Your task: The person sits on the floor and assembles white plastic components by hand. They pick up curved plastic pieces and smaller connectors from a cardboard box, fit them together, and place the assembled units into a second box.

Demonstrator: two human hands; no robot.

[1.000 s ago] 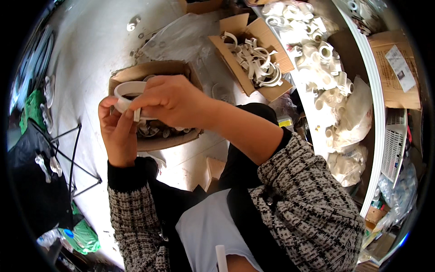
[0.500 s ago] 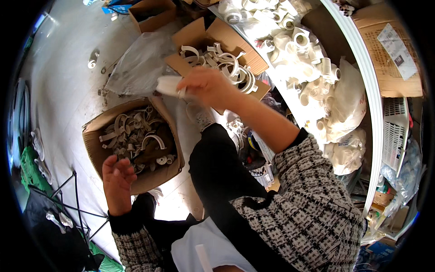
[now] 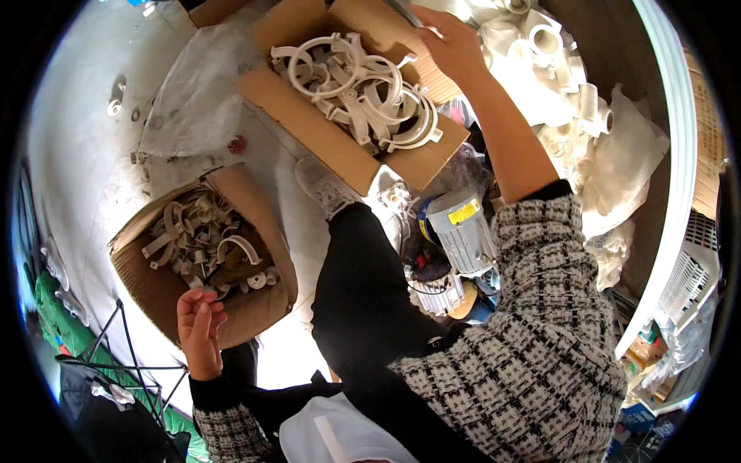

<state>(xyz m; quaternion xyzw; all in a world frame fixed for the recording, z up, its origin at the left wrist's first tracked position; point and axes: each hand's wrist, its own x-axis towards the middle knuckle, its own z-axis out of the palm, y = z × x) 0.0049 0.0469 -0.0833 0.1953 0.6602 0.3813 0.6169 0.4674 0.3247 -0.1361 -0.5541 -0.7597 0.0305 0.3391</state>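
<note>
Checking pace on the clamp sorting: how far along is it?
Done: the far box already holds a layer of assembled white ring clamps. In hand: the right hand reaches over that box's far edge; whether it grips anything is unclear. The left hand hovers by the near box, apparently empty. Left: that box holds a heap of loose clamp halves and small parts.

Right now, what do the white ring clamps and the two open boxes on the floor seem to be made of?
The white ring clamps look like moulded plastic: uniform white, smooth, slightly glossy, thin curved bands with small tabs. The upper box and the lower box look like plain brown corrugated cardboard: matte surface, folded flaps, bent soft edges. The pieces in the lower box seem the same plastic, but duller.
</note>
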